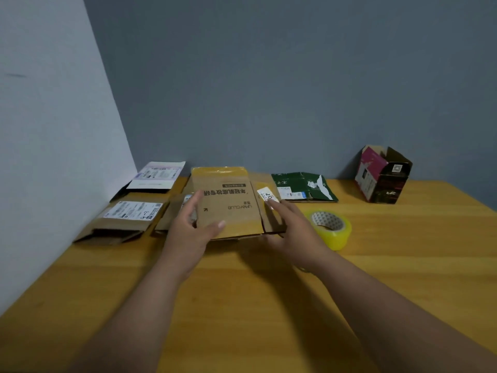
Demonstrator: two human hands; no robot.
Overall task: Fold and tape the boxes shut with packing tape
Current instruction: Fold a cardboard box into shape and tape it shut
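A flattened brown cardboard box (228, 203) with dark print lies at the middle of the wooden table (269, 305). My left hand (191, 230) holds its left edge, thumb on top near the front corner and fingers along the side. My right hand (290, 227) lies with straight fingers on the box's right side flap, fingertips by a white label (266, 195). A roll of yellowish packing tape (330, 228) lies flat just right of my right hand.
Two flattened boxes with white shipping labels (131, 211) (156, 175) lie at the left by the wall. A flattened green box (304, 187) lies behind the tape. An open pink and black box (382, 175) stands at the back right.
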